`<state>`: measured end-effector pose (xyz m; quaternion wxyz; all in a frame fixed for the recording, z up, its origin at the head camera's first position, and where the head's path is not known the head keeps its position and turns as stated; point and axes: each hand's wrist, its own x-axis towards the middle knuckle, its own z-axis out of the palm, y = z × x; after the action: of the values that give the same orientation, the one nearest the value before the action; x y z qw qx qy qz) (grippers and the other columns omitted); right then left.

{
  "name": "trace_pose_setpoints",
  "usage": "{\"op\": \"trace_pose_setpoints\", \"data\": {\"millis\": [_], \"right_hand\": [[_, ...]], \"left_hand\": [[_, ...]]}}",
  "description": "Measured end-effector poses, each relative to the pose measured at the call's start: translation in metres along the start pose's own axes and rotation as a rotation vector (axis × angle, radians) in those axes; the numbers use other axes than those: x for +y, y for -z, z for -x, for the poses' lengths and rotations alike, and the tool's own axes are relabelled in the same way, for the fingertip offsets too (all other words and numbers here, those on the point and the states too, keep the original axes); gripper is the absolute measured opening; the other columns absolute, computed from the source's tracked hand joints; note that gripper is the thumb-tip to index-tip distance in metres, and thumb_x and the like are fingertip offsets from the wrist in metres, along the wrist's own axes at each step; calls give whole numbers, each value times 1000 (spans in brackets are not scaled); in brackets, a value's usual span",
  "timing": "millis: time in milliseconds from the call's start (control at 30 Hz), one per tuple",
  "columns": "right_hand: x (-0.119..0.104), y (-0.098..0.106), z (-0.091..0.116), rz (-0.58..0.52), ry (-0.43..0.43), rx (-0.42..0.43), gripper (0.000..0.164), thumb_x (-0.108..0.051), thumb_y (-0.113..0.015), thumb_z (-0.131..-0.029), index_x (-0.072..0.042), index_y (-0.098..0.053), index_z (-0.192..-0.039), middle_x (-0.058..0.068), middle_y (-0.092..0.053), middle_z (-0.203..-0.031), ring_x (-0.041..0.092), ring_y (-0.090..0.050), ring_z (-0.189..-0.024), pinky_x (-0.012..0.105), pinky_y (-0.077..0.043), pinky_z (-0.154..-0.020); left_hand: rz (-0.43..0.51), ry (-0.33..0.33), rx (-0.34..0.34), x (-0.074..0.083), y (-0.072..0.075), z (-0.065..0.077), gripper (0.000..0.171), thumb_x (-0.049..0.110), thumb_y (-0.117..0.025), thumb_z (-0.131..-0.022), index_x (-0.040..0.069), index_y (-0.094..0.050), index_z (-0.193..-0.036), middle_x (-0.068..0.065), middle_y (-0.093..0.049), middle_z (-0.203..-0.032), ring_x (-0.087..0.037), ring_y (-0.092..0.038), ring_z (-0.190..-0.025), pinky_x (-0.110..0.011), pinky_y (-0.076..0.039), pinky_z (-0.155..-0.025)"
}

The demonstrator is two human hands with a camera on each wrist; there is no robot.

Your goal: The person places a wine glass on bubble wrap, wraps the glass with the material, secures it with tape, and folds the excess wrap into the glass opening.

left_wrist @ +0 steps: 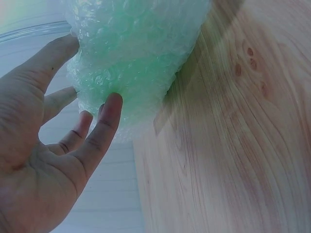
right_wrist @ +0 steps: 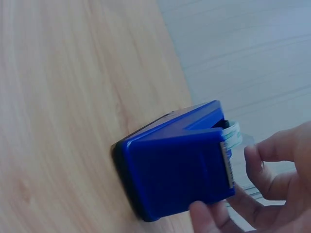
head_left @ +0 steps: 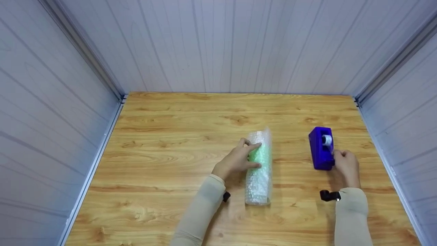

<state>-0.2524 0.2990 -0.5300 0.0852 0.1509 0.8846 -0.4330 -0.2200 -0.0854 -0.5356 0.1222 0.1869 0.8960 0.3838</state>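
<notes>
A roll of clear bubble wrap (head_left: 260,182) lies lengthwise right of the table's middle, with something green showing through its layers. My left hand (head_left: 235,160) rests on its left side, fingers spread and nearly straight. In the left wrist view, the fingertips (left_wrist: 113,103) touch the bubbled surface (left_wrist: 141,53). To the right stands a blue tape dispenser (head_left: 318,147) with a small tape roll (head_left: 326,140) in it. My right hand (head_left: 347,167) is at its near right end. Seen from the right wrist, thumb and forefinger pinch the tape's end beside the serrated cutter (right_wrist: 227,165), other fingers curled below.
The wood-grain table (head_left: 164,136) is enclosed by pale panelled walls at the back (head_left: 215,48), left (head_left: 54,119) and right (head_left: 406,123). A black wrist camera (head_left: 329,195) sits on the right sleeve.
</notes>
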Motion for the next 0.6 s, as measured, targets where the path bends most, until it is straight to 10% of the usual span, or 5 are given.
{"op": "trace_pose_setpoints", "data": {"millis": [600], "right_hand": [[4, -11, 7, -373, -99, 54, 31, -16, -45, -99, 11, -54, -112, 21, -48, -120, 10, -59, -71, 26, -58, -66]], "left_hand": [[-23, -8, 0, 5, -2, 3, 80, 40, -75, -89, 23, -37, -157, -4, -35, -130, -11, -50, -83, -22, -48, -73]]}}
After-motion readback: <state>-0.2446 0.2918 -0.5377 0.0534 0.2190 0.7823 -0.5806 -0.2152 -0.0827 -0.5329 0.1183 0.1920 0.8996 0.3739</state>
